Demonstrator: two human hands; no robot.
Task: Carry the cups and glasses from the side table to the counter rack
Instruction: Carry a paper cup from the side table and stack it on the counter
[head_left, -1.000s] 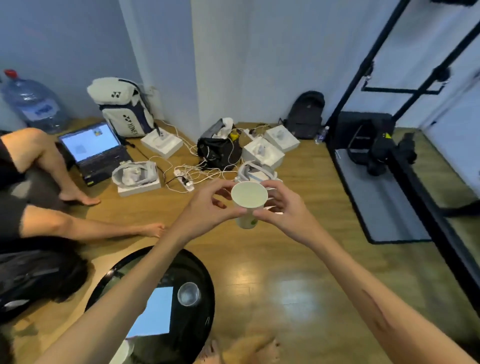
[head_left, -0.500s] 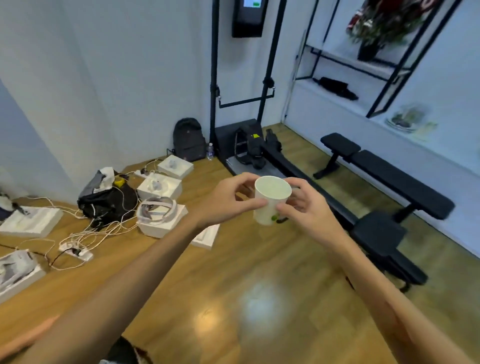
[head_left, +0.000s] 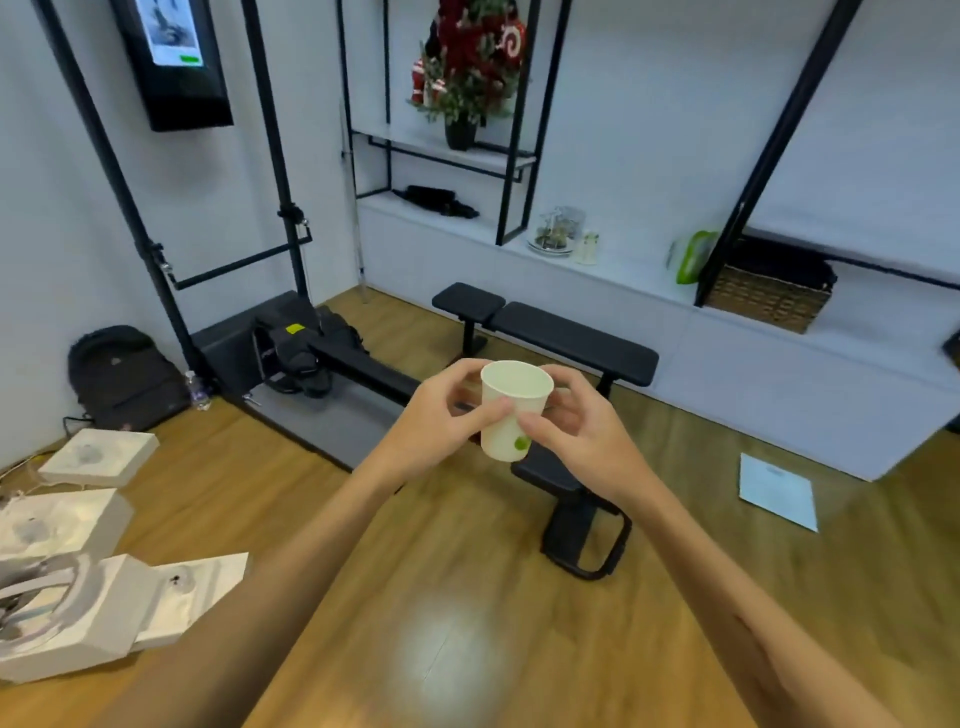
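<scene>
A black workout bench (head_left: 561, 338) stands beyond the paper cup (head_left: 511, 410), which is held upright in mid-air. Left hand (head_left: 441, 421) and right hand (head_left: 576, 431) pinch its sides with curled fingers; squeezing could crumple it, loosening drops it.

View swings right across the room. Round black side table, seated person, laptop and water jug drop out of frame. Now in frame: white counter (head_left: 613, 283) with wicker basket (head_left: 769, 301) and glass jar (head_left: 558, 234), red floral arrangement (head_left: 467, 62), wall screen (head_left: 176, 57). Weight bench (head_left: 561, 338) sits behind the paper cup (head_left: 511, 410); white boxes (head_left: 98, 457) shift to lower left.
</scene>
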